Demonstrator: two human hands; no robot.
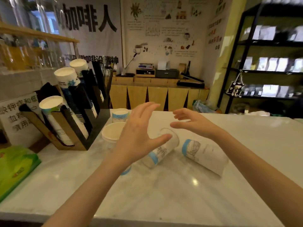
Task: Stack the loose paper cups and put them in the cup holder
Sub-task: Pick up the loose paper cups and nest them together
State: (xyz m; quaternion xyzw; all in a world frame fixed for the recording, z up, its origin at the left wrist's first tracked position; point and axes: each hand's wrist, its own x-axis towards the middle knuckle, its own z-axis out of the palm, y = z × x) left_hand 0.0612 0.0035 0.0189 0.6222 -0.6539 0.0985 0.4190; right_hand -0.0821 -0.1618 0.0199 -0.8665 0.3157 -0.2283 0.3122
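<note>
Loose white paper cups with blue bands lie on a pale marble counter (pixel 164 190). One cup (pixel 161 150) lies on its side just under my left hand (pixel 137 135). A second cup (pixel 204 155) lies on its side below my right hand (pixel 193 122). An upright cup (pixel 111 132) shows its open mouth to the left, and another cup (pixel 120 115) stands behind it. Both hands hover above the cups with fingers spread, holding nothing. The black and brown cup holder (pixel 70 128) stands at the left with stacks of cups (pixel 54 112) slanting out of its slots.
A green packet (pixel 14 167) lies at the counter's left edge. A paper sign (pixel 18 118) stands behind the holder. Beyond the counter are a wooden cabinet (pixel 157 95) with a scale and printer, and black shelving (pixel 270 63) at the right.
</note>
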